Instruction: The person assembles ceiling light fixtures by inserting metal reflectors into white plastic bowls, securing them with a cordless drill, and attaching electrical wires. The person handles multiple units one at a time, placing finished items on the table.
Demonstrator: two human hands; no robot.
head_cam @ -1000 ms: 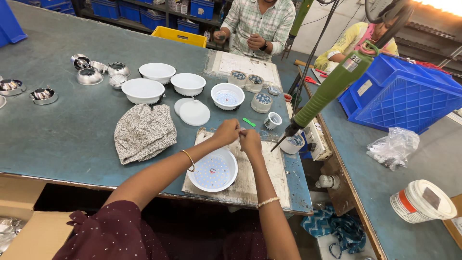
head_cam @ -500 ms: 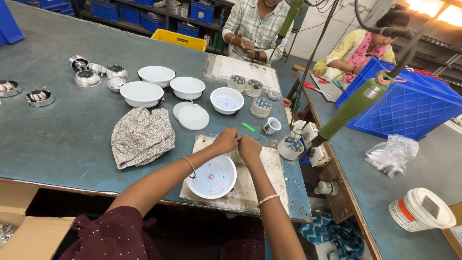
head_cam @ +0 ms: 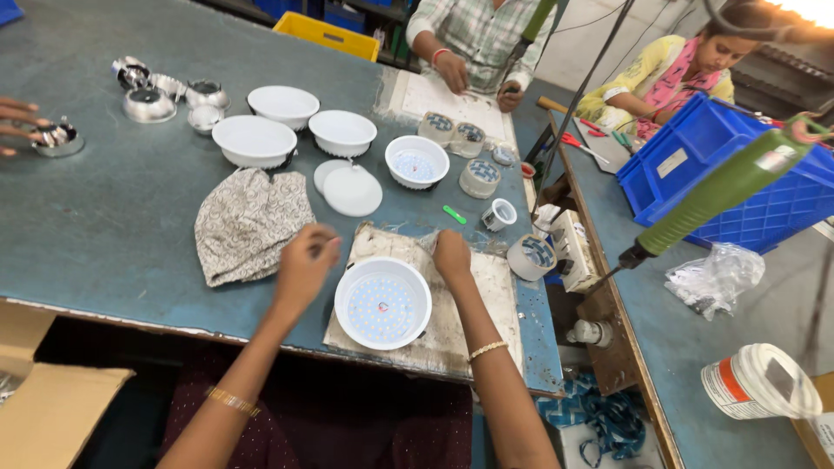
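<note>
A spotted cloth (head_cam: 248, 224) lies on the blue-grey table (head_cam: 104, 226) near three white bowls (head_cam: 282, 106), and a blue crate (head_cam: 738, 174) sits beside a green hanging screwdriver (head_cam: 721, 191).

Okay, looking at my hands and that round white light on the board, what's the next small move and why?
Probably bring both hands back down onto the round white light fixture. It lies face up on the worn board with neither hand touching it: the left hand hovers closed at its upper left, and the right hand rests on the board just beyond it.
</note>
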